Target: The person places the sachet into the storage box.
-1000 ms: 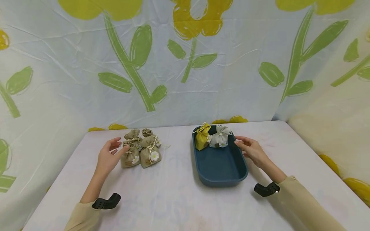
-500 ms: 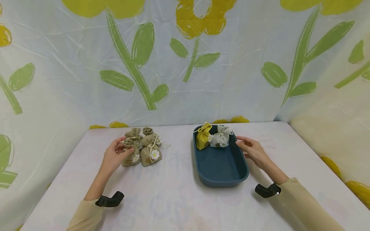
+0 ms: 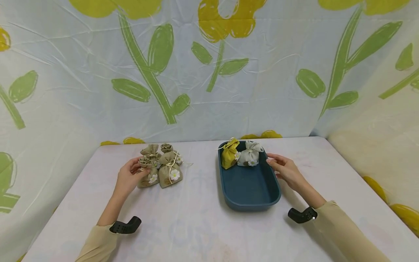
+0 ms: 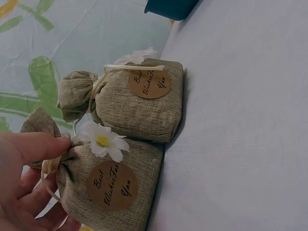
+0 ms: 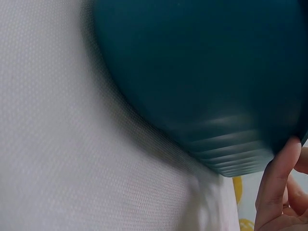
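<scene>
Head view: my left hand [image 3: 127, 178], one, left of centre, thumb and fingers pinching the gathered neck of the held brown pouch [image 3: 146, 181], lower left in its cluster; my right hand [image 3: 287, 173], one, right of centre, fingers loosely extended, touching the outer side of the blue tray [image 3: 250, 189]. Hazards, as I judge them: the brown pouches [image 3: 165, 178] are crowded, so lifting mine could drag or topple a neighbour; soft cloth might slip from a light pinch; a hard push from my right could slide the tray along the surface [image 3: 196, 218]. Count: brown pouches, four, mine included; yellow pouch [image 3: 228, 159], one, and pale grey pouch [image 3: 247, 157], one, both inside the tray's upper end; trays, one; black wrist devices [image 3: 126, 226], two.
</scene>
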`<move>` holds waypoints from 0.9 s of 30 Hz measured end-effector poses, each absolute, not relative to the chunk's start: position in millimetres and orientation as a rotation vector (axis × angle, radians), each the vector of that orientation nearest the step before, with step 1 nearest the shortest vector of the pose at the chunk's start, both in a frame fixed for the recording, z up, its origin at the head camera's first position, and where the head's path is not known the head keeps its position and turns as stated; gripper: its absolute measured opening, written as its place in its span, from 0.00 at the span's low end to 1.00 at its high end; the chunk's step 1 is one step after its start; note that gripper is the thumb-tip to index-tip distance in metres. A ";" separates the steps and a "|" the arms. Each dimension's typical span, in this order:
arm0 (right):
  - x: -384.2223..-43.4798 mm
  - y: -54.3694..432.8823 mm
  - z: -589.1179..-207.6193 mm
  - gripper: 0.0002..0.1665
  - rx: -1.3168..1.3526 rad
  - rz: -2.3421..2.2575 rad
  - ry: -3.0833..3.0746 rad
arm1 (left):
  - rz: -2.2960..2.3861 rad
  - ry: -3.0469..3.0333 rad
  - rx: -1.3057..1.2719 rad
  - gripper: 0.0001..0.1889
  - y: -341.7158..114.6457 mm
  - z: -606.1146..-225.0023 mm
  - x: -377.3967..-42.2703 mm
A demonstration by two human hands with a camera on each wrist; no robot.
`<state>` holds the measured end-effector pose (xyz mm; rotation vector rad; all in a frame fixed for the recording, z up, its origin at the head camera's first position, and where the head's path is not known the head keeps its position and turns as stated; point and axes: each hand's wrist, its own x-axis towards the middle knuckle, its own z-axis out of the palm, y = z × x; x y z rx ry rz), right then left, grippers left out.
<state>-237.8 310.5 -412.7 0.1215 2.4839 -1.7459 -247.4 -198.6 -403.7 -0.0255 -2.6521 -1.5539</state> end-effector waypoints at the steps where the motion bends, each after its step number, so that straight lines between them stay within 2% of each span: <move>1: -237.5 310.2 -412.2 0.35 0.119 -1.743 2.486 | -1.543 -2.659 -0.017 0.32 -198.6 -404.1 -247.6; 9: -235.3 309.2 -405.2 0.36 0.111 -1.753 2.502 | -1.456 -2.673 0.012 0.23 -197.6 -406.9 -250.3; 19: -235.9 310.8 -406.6 0.37 0.124 -1.746 2.505 | -1.408 -2.709 0.103 0.29 -196.4 -407.9 -248.4; 27: -234.7 308.5 -409.5 0.37 0.133 -1.764 2.478 | -1.362 -2.632 0.075 0.23 -196.5 -414.7 -243.7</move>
